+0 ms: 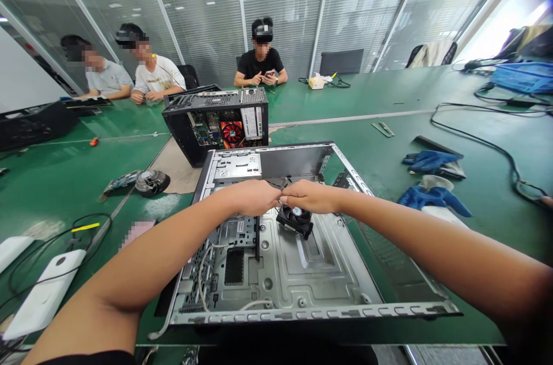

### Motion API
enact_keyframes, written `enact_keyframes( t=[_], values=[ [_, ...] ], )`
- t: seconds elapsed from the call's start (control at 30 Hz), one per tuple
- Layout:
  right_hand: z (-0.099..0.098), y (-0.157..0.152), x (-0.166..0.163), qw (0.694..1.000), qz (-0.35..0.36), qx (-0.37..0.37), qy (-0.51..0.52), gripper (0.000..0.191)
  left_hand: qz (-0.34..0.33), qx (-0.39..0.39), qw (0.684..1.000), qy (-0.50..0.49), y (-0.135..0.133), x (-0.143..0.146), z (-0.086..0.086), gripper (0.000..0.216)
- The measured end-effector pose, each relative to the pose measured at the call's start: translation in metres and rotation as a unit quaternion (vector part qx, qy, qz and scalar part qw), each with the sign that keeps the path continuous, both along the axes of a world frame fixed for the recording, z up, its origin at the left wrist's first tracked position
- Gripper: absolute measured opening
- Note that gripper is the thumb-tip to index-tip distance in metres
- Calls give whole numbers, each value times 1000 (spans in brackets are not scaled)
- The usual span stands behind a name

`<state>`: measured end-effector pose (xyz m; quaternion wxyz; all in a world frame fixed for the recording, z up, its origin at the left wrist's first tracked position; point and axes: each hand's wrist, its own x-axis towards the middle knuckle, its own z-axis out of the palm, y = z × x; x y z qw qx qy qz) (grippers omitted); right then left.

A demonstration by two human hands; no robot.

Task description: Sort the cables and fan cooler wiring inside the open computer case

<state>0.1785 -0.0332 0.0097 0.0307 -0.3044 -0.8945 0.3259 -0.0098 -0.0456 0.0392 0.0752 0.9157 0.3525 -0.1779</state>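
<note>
My left hand [258, 198] and my right hand [311, 197] meet fingertip to fingertip over the far half of an opened computer case [319, 290]. Both are closed in a pinch; thin dark wires [276, 184] show just behind the fingers, but what lies between them is too small to make out. Right below my right hand, a black cooling fan [295, 220] with a round label sits tilted inside the case. The case lies on its side, its metal floor facing up. A pale cable [201, 278] runs along its left inside.
Behind stands a second computer case [185, 129] with a red fan [232, 134]. A round cooler [152, 182] lies left, blue gloves [434, 195] right. White power banks [47, 293] and black cables [496, 143] lie on the green table [371, 97]. Several people sit across it.
</note>
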Motion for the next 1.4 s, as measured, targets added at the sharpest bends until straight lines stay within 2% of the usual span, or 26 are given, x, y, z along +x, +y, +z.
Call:
enact_keyframes(
  t=[0.2, 0.3, 0.6, 0.83, 1.17, 1.4],
  values=[
    [1, 1, 3, 999, 33, -39, 3, 33, 5, 7, 1000, 19, -6, 3, 2, 38],
    [0, 2, 3, 999, 24, -46, 4, 33, 13, 12, 1000, 25, -6, 3, 1, 38],
    [2, -2, 1, 1000, 0, 1, -7, 30, 10, -18, 1000, 14, 0, 1, 0, 41],
    [0, 0, 1, 1000, 2, -3, -4, 32, 21, 7, 1000, 15, -2, 2, -1, 37],
    [-3, 3, 2, 998, 25, -57, -1, 35, 19, 20, 999, 32, -6, 4, -1, 38],
    [-3, 1, 2, 1000, 9, -7, -15, 31, 18, 7, 999, 27, -1, 3, -3, 39]
  ],
)
